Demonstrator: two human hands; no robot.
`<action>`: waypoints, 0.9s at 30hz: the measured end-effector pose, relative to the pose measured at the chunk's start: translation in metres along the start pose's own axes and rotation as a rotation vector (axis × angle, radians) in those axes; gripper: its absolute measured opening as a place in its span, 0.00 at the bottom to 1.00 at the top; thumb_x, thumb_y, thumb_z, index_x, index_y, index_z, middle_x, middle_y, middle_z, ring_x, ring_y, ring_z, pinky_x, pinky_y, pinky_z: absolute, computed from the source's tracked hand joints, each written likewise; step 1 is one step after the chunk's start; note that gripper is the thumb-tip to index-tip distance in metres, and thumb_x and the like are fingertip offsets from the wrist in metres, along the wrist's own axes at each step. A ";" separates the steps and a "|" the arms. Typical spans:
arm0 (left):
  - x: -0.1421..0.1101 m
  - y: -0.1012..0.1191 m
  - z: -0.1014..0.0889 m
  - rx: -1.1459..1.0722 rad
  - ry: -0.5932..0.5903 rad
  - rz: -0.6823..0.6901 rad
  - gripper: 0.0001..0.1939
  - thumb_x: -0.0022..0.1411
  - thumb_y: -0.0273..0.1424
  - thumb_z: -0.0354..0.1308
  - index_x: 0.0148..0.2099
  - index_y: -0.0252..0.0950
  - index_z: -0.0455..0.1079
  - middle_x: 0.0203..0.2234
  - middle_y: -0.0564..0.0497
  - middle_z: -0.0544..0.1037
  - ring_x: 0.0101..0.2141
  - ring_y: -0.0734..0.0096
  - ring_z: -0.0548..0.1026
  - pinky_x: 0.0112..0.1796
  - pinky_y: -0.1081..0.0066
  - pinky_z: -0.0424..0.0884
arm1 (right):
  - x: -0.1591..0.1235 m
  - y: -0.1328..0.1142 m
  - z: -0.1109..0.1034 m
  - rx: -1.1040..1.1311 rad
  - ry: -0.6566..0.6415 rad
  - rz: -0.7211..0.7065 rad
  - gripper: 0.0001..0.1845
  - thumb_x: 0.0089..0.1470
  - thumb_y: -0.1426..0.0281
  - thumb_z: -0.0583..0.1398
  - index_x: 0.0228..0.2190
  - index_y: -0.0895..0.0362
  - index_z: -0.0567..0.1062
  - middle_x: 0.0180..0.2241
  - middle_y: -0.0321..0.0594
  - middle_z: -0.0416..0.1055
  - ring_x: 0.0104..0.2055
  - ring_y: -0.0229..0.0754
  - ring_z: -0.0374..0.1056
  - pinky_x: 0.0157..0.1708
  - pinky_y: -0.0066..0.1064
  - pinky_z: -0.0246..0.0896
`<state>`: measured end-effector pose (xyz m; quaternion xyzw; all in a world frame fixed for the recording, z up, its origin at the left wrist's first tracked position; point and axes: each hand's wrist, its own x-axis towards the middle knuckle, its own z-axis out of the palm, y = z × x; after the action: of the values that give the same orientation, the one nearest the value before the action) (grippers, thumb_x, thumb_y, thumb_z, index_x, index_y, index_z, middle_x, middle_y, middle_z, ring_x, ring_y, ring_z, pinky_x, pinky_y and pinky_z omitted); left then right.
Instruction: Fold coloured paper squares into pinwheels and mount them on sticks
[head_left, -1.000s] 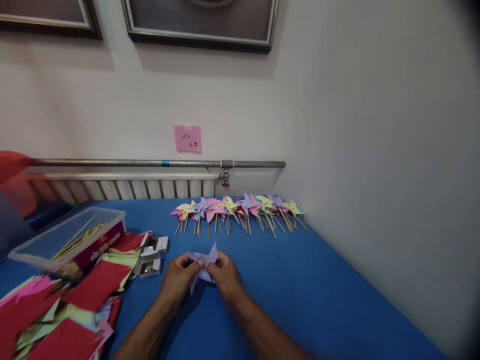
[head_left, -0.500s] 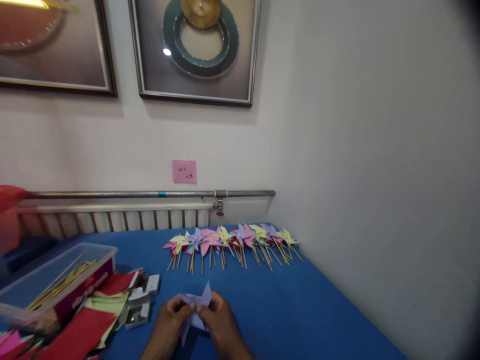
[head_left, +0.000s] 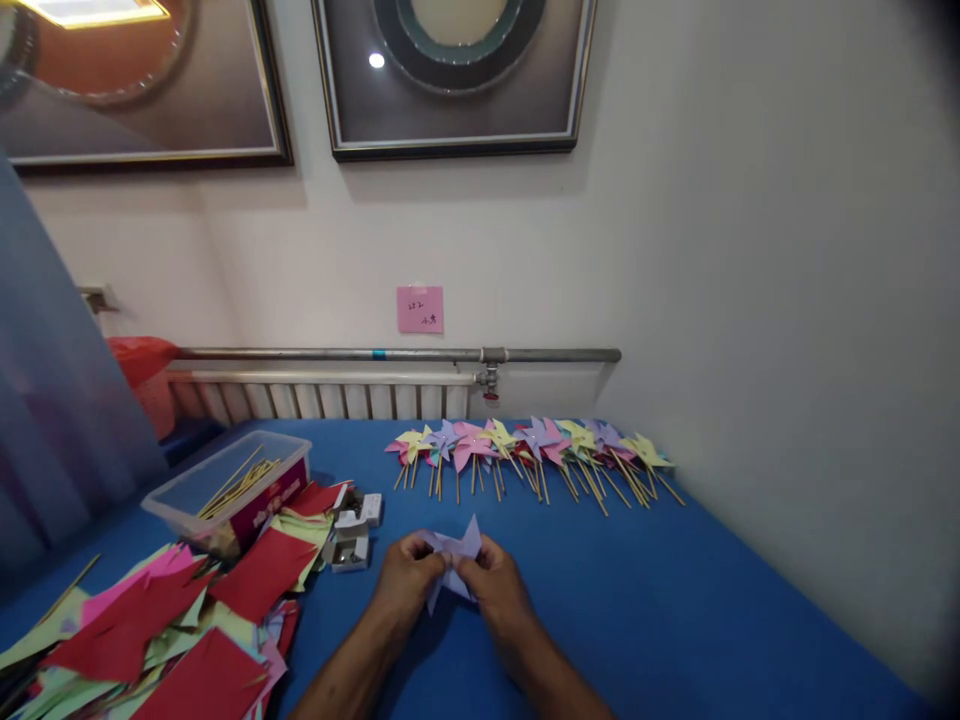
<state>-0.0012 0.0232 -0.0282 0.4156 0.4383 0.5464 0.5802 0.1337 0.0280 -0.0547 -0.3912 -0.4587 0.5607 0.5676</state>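
A lavender paper pinwheel (head_left: 466,541) is held between both hands over the blue table, its points sticking out above and below the fingers. My left hand (head_left: 409,580) pinches its left side, thumb pressed near the centre. On the other side my right hand (head_left: 496,588) grips the paper, its thumb close to the left one. Whether a pin sits under the thumbs is hidden. Two small white boxes (head_left: 349,548) with little metal pieces lie open to the left of my left hand. Beyond the hands, a row of finished pinwheels (head_left: 538,438) on sticks lies along the table's back.
A clear plastic box (head_left: 298,446) of wooden sticks (head_left: 244,487) stands at the left. In front of it spreads a pile of coloured paper sheets (head_left: 206,680). Radiator pipes (head_left: 337,355) run behind the blue table (head_left: 645,610), and a wall borders its right side.
The view has turned left and down, so everything sits further right and higher, and more of the paper pile shows. Both hands keep hold of the pinwheel, thumbs still at its centre.
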 end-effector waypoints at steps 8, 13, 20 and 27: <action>0.001 0.000 0.004 0.008 0.018 0.025 0.15 0.37 0.36 0.75 0.25 0.33 0.76 0.20 0.51 0.77 0.23 0.72 0.70 0.29 0.71 0.64 | 0.002 0.004 -0.002 0.021 0.036 0.021 0.15 0.40 0.62 0.72 0.33 0.54 0.84 0.31 0.39 0.83 0.33 0.48 0.75 0.35 0.35 0.68; 0.005 -0.003 0.004 0.017 0.094 0.041 0.18 0.36 0.40 0.75 0.24 0.34 0.74 0.18 0.53 0.74 0.22 0.74 0.67 0.27 0.72 0.62 | -0.002 -0.005 -0.004 -0.010 -0.019 0.032 0.17 0.44 0.58 0.72 0.35 0.54 0.83 0.30 0.39 0.82 0.33 0.48 0.76 0.35 0.35 0.68; -0.006 0.014 0.002 0.021 0.175 0.125 0.28 0.48 0.56 0.70 0.29 0.35 0.72 0.18 0.56 0.70 0.20 0.76 0.64 0.25 0.74 0.58 | 0.007 0.014 -0.005 0.001 0.014 0.021 0.24 0.41 0.52 0.72 0.37 0.55 0.83 0.30 0.42 0.82 0.33 0.52 0.77 0.35 0.38 0.71; -0.008 0.127 -0.066 0.552 0.531 0.508 0.15 0.59 0.45 0.62 0.40 0.38 0.78 0.30 0.48 0.81 0.33 0.61 0.76 0.36 0.69 0.69 | 0.006 0.006 -0.007 -0.018 0.008 0.041 0.21 0.40 0.55 0.72 0.35 0.55 0.83 0.30 0.41 0.83 0.31 0.50 0.75 0.33 0.37 0.69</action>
<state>-0.0993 0.0225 0.0763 0.4945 0.5851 0.6218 0.1628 0.1382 0.0353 -0.0620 -0.4078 -0.4533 0.5666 0.5543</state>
